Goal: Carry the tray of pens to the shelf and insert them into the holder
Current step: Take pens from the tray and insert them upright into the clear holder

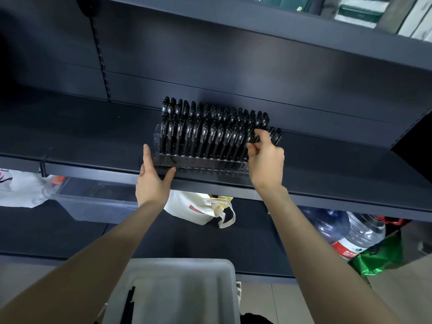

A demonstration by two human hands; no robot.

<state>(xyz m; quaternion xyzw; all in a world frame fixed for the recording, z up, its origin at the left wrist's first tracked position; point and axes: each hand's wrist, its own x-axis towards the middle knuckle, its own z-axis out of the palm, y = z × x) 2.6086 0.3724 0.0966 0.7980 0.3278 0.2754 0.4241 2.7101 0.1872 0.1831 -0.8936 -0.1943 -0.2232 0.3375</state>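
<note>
Right hand (pixel 265 161) pinches black pens (pixel 276 136) at crowded acrylic holder (pixel 198 166) end – forcing could topple rows; left hand (pixel 152 181), fingers straight, braces it

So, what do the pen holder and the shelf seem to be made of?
The pen holder looks like clear glossy plastic, perhaps acrylic: the pens show through it. The shelf looks like dark matte painted metal, judging by its thin folded edge.
</note>
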